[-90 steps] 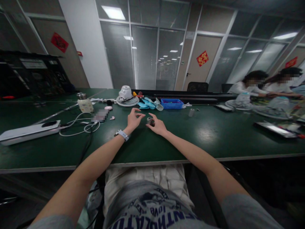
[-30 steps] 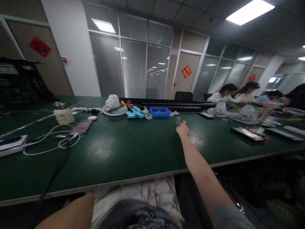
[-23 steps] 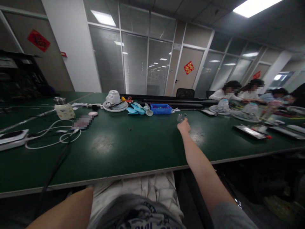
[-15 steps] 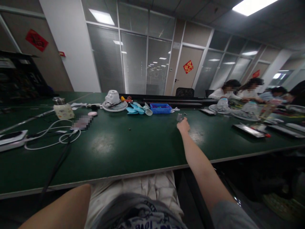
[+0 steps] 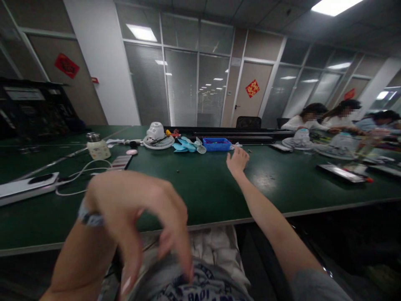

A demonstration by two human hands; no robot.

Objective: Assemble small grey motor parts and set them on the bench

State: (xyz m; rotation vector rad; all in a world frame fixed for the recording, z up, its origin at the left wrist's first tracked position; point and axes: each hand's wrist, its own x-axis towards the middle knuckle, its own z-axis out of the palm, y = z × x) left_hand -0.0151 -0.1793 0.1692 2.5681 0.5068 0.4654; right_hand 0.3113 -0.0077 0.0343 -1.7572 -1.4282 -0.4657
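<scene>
My left hand [image 5: 140,217] hangs close to the camera over my lap, in front of the green table's near edge [image 5: 219,218]. Its fingers droop apart, blurred, with nothing in them, and a watch band sits on the wrist. My right arm stretches far out over the table. My right hand [image 5: 237,161] lies there with fingers stretched forward, a little short of a blue tray [image 5: 216,144]. The small grey cylinder seen earlier by that hand does not show. A tiny dark screw [image 5: 177,171] lies alone on the table.
Light-blue fan blades [image 5: 188,145] and a white fan guard with motor [image 5: 158,138] lie at the back. To the left are a jar [image 5: 97,149], a phone [image 5: 120,162], a white cable [image 5: 82,174] and a flat white device [image 5: 28,186]. Other people [image 5: 313,119] work at the far right.
My left hand has risen from below the frame to just in front of the camera. My right hand has opened its fingers and shifted slightly left at the far spot.
</scene>
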